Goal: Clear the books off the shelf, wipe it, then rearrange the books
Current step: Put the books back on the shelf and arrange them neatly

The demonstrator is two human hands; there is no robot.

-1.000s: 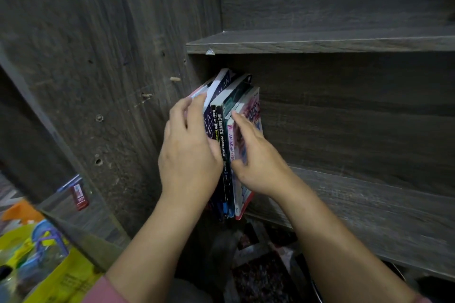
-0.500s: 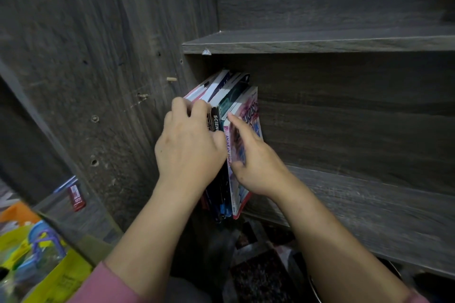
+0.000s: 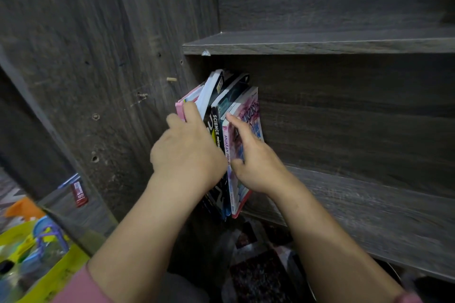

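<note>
- The books (image 3: 230, 96) stand spines out at the left end of the shelf (image 3: 369, 206), close to the side panel (image 3: 118, 76), with their tops fanned apart.
- The left hand (image 3: 187, 152) covers the left spines. Its fingers curl over the top edge of the pink book (image 3: 181, 108) and grip that part of the row.
- The Science book (image 3: 216, 131) has a black spine reading "SCIENCE PROCESS" in white. The rest is hidden by the hand.
- The Anjakan book (image 3: 250, 115) is the rightmost. Its pale spine reads "ANJAKAN PRIMA", and the large pink and blue letters on its cover are too blurred to read.
- The right hand (image 3: 258, 162) pinches the Anjakan book, thumb on the spine and fingers on the cover, with the forefinger stretched up along it.
- A wooden peg (image 3: 171, 79) sticks out of the side panel.
- The upper board (image 3: 320, 42) lies above the books.
- At lower left are a yellow bag (image 3: 56, 270) and a red packet (image 3: 79, 193) whose label is illegible.
- A pink sleeve (image 3: 78, 289) covers the left arm.
</note>
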